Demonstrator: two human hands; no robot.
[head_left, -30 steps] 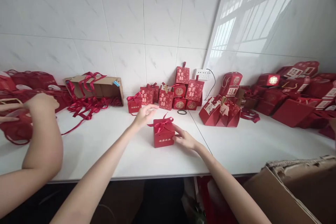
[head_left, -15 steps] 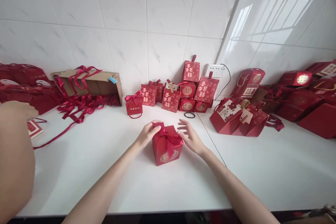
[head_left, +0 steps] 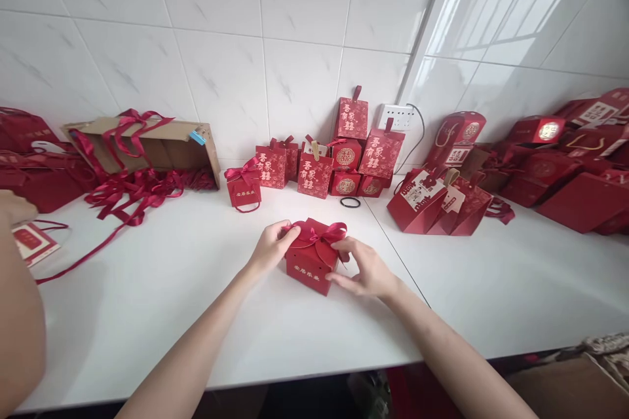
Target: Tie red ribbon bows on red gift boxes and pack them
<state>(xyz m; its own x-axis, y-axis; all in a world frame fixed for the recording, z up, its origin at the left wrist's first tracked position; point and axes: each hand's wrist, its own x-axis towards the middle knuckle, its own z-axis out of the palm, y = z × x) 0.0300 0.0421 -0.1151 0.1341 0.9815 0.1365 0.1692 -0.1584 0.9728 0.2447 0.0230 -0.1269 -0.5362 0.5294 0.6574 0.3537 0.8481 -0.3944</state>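
A red gift box with gold lettering on its front stands upright on the white table, tied on top with a red ribbon bow. My left hand is closed at its upper left corner, thumb and fingers pinched by the bow's left loop. Whether the loop itself is between them, I cannot tell. On the opposite side, my right hand holds the box, thumb low on the front right edge and fingers near the bow's right end. The far side of the box is hidden.
Finished-looking red boxes stand along the tiled wall, with a black ring before them. Left are a cardboard box and loose red ribbons. Another person's arm reaches in. More red boxes stand right.
The gift box has turned: its lettered face is now in front instead of the round gold emblem. My right hand has closed onto its right side; the left stays at the upper left.
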